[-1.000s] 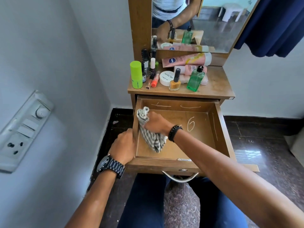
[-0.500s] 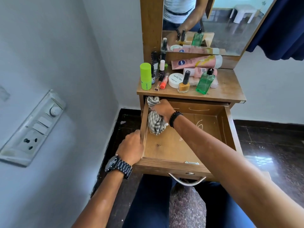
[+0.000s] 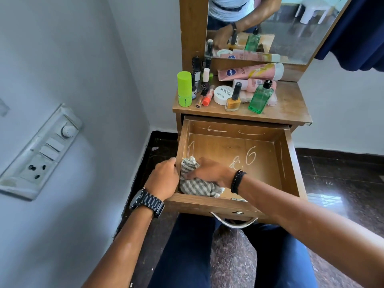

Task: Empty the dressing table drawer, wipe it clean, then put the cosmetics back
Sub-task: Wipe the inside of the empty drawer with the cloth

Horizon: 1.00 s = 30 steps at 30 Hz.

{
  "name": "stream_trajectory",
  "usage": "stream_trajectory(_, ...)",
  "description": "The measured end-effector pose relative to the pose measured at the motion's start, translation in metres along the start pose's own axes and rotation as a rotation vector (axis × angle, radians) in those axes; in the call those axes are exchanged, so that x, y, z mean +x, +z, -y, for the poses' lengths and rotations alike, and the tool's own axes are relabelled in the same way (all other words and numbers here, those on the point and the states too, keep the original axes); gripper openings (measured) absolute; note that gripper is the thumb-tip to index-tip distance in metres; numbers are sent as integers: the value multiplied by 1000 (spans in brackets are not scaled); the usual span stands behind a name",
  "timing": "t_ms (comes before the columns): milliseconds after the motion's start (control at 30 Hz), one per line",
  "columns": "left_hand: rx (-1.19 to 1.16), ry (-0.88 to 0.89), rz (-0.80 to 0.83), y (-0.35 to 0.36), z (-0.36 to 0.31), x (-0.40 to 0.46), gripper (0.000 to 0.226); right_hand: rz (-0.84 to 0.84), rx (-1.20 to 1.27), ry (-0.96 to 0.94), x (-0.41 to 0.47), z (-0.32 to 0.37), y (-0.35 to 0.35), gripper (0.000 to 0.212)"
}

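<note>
The wooden drawer (image 3: 291,163) is pulled out, with nothing inside but chalk-like white marks and a grey striped cloth (image 3: 195,187). My right hand (image 3: 209,171) presses the cloth into the drawer's near left corner. My left hand (image 3: 164,179) grips the drawer's left wall near the front. The cosmetics stand on the dressing table top (image 3: 291,107): a lime green stick (image 3: 184,89), small dark bottles (image 3: 196,80), an orange tube (image 3: 207,96), a white round jar (image 3: 222,95), a yellow nail polish (image 3: 233,100), a green bottle (image 3: 260,96) and a pink tube (image 3: 251,71).
A mirror (image 3: 270,28) rises behind the table top. The white wall on the left carries a switchboard (image 3: 39,152). A dark blue curtain (image 3: 357,32) hangs at the upper right. My knees in blue trousers (image 3: 187,256) sit under the drawer's metal handle (image 3: 234,223). Dark polished floor lies to the right.
My right hand has dragged the cloth from the drawer's far left corner back to the near left corner. The left hand stays on the left wall.
</note>
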<state>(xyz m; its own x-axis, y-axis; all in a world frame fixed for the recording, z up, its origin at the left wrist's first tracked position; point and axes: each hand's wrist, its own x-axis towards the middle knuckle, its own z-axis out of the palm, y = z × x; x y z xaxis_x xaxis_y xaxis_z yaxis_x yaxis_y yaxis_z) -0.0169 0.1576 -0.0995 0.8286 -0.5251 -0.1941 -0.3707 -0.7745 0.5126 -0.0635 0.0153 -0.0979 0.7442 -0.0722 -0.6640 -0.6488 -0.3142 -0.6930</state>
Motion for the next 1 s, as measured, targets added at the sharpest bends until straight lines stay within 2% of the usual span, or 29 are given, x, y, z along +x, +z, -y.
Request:
stream_trajectory(100, -44, 1, 8, -2, 0, -1, 34, 2, 145, -3, 8, 13, -14, 17)
stream_trajectory(133, -60, 6, 7, -2, 0, -2, 35, -36, 210, -19, 13, 19, -21, 10)
stream_trajectory(233, -83, -8, 2, -2, 1, 0, 39, -214, 397, -94, 29, 38, -42, 6)
stream_trajectory(300, -79, -27, 2, -2, 0, 0, 41, -360, 470, -127, 41, 46, -48, 17)
stream_trajectory(400, -76, -52, -1, -3, 0, 0, 41, -480, 448, -138, 54, 38, -41, 17)
stream_trajectory(533, -85, -48, -13, -4, 1, 1, 41, -331, 422, -195, 33, 17, -32, 10)
stream_trajectory(633, -89, -45, -24, -4, 1, 0, 39, -130, 248, -203, 7, 2, -24, 14)
stream_trajectory(733, -95, -58, -26, -5, 1, 0, 39, 69, 106, -129, -4, -8, -11, 42)
stream_trajectory(767, -97, -63, -24, -5, 1, 0, 40, 75, 104, -117, -2, -11, -10, 52)
stream_trajectory(800, -94, -63, -25, -4, 1, 0, 40, 66, 106, -110, -2, -10, -9, 53)
stream_trajectory(900, -84, -56, -38, -5, 1, -1, 39, 89, 108, -111, 1, -6, -15, 24)
stream_trajectory(1000, -88, -49, -33, -3, 4, 0, 36, 10, 235, -99, 13, -2, -20, 15)
